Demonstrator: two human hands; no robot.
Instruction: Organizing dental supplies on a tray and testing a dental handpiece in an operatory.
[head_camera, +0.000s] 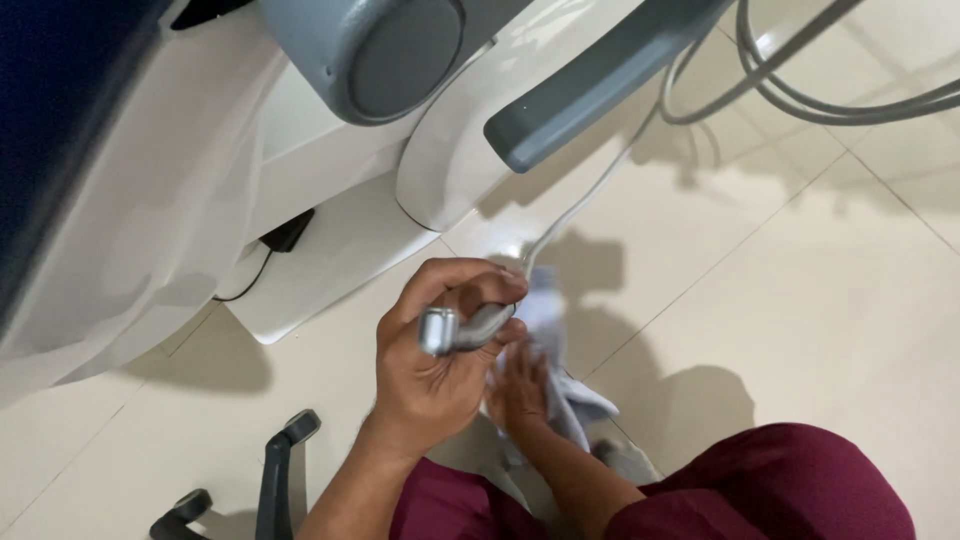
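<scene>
The left hand (435, 350) at centre frame is clenched round a grey probe (462, 330), its pale cable (580, 205) running to the upper right. Just beside it, lower, the right hand (518, 392) grasps a pale cloth (560, 380) against the probe. Wiping would go best with the probe gripped steady and the cloth wrapped fully round. Both forearms rise from the bottom edge, wrists bent inward.
</scene>
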